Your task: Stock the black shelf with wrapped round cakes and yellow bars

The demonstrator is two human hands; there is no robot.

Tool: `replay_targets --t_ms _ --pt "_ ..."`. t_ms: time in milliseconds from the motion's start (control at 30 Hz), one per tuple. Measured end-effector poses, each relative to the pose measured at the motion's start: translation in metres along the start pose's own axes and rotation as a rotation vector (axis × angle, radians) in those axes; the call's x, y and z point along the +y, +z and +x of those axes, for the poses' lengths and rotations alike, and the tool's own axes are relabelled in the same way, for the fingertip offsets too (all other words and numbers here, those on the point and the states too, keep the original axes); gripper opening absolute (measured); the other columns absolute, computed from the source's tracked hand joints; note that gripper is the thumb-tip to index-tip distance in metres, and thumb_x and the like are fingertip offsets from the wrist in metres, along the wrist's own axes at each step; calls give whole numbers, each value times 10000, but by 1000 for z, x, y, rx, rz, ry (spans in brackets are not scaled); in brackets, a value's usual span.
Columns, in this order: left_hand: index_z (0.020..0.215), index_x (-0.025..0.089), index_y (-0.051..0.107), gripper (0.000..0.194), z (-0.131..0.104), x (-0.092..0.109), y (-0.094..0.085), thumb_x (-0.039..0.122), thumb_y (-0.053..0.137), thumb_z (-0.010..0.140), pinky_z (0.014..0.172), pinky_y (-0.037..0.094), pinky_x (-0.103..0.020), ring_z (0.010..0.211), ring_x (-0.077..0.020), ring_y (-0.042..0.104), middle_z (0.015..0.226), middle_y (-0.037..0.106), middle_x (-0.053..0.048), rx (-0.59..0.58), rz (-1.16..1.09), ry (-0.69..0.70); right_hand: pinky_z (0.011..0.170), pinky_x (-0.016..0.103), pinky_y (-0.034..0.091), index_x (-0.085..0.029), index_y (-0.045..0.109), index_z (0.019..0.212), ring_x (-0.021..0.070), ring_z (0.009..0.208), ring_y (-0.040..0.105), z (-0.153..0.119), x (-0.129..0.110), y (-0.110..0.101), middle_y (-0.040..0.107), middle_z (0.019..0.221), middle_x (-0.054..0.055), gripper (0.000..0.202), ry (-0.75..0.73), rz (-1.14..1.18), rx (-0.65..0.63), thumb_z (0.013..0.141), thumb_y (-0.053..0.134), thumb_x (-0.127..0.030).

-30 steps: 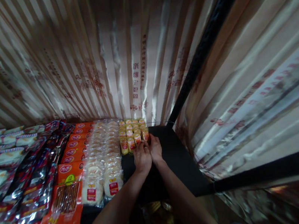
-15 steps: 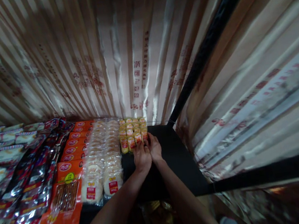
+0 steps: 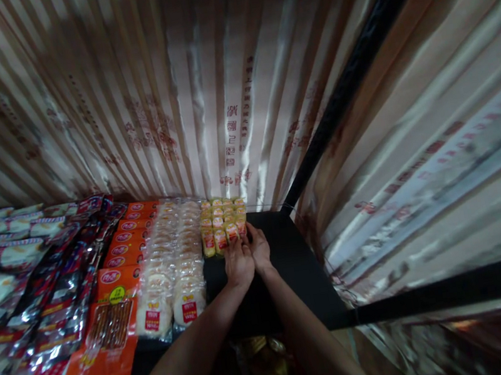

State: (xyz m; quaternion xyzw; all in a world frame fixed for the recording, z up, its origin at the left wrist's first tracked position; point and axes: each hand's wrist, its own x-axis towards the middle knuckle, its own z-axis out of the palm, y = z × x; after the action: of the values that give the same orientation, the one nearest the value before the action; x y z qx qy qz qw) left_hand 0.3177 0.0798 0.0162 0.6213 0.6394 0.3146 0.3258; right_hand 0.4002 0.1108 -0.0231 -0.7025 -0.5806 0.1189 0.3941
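Note:
A block of small yellow wrapped snack packets (image 3: 217, 218) with red-and-white labels sits in tight rows on a black shelf (image 3: 301, 281). My left hand (image 3: 239, 262) presses its bent fingers on the packets at the front right of the block. Close beside it, my right hand (image 3: 259, 248) curls round the block's right front corner, fingers against the end packet. The two hands nearly touch, and they partly hide the packet between them. Left of the block lie two overlapping columns of clear-wrapped round flat cakes (image 3: 189, 302) with red labels.
Orange snack bags (image 3: 112, 317), dark shiny packets (image 3: 58, 294) and white packets (image 3: 18, 253) fill the shelf leftward. A printed pleated curtain (image 3: 211, 92) hangs behind. A black post (image 3: 337, 104) rises at the right corner, and a black rail (image 3: 461, 287) runs rightward.
The hands stay at the same corner of the yellow packets, with only a slight shift of the fingers. The camera view has moved very slightly.

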Motion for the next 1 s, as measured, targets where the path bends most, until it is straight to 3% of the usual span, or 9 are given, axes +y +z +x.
replay_targets --t_ms 133,300,667,1000 --pt "1167 85 570 393 -1 0 -2 152 357 843 1094 290 -360 1229 -208 458 1286 545 -121 0 4 18 801 326 463 -117 509 1256 198 873 557 2 3 2 580 1036 129 500 52 26 56 812 461 -342" --pt "1162 80 572 392 1 -4 3 146 350 846 1091 307 -371 1231 -208 460 1288 541 -129 25 63 28 804 317 461 -161 605 1149 196 903 555 7 4 10 605 1011 105 417 22 34 51 830 431 -367" --pt "1130 99 591 377 5 -9 5 142 360 836 1080 335 -357 1201 -196 492 1251 575 -108 53 38 52 847 383 442 -136 630 1102 230 923 544 10 7 16 619 990 133 462 -8 59 109 827 427 -447" --pt "1113 89 604 378 5 -10 13 133 363 825 1066 352 -368 1179 -211 512 1203 603 -129 136 28 39 875 405 443 -65 598 1126 251 948 570 25 9 14 623 1023 181 664 56 147 180 803 375 -601"
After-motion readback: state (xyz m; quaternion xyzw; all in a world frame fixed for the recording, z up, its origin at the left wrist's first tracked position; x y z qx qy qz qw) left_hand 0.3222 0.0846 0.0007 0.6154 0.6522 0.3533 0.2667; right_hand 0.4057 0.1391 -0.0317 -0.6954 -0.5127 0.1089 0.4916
